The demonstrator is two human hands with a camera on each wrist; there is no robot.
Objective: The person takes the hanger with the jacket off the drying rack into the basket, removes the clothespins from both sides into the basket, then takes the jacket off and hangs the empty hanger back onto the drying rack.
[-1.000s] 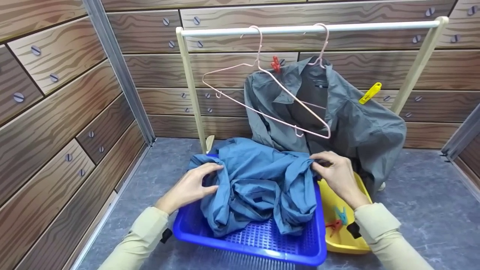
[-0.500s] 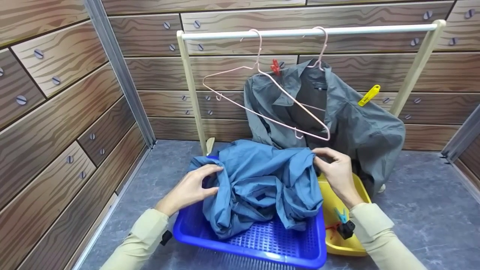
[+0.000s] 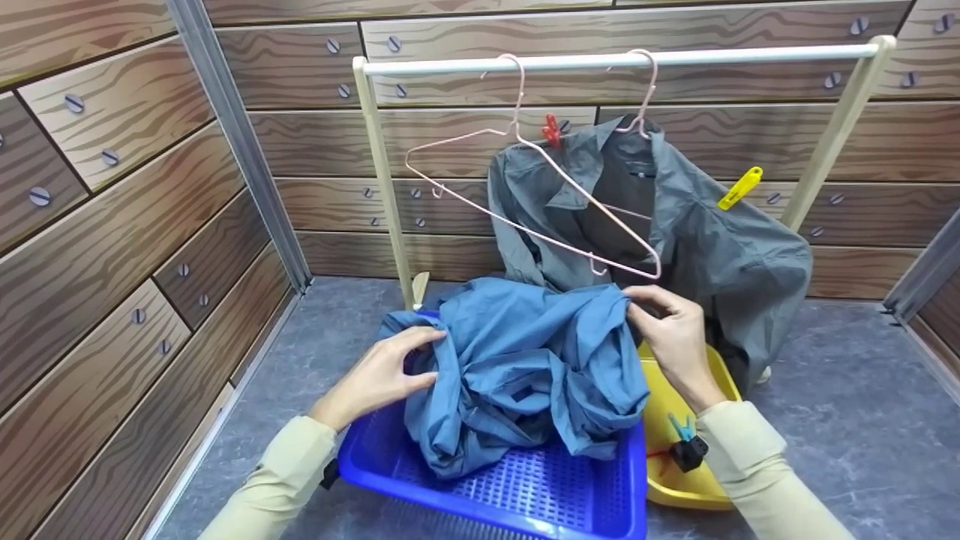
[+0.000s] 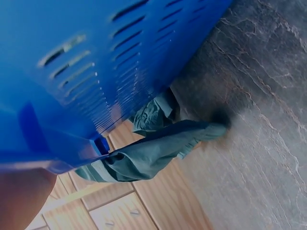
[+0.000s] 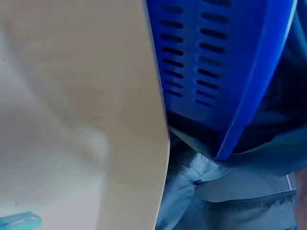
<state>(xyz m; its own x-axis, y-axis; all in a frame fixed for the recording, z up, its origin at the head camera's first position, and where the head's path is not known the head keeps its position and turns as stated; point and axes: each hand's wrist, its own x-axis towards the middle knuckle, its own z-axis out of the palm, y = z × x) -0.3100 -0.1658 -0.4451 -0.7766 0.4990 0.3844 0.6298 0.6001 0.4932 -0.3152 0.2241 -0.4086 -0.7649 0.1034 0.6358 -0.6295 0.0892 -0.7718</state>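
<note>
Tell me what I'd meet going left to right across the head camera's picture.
Grey metal corner strip → the person's left hand → blue garment → right hand → yellow clothespin → the rack's leg at the picture's right.

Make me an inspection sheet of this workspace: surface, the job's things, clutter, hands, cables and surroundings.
Surface: gray top, marbled pattern.
Job's things: blue cloth, bunched in the basket.
Clutter: yellow tub beside the basket, with a teal peg in it.
Hands: left hand touches the cloth, grip unclear; right hand pinches its edge.
Cables: nothing seen.
Surroundings: wood-patterned walls; rail with a bare hanger and a gray shirt, red peg and yellow peg on its shoulders.
</note>
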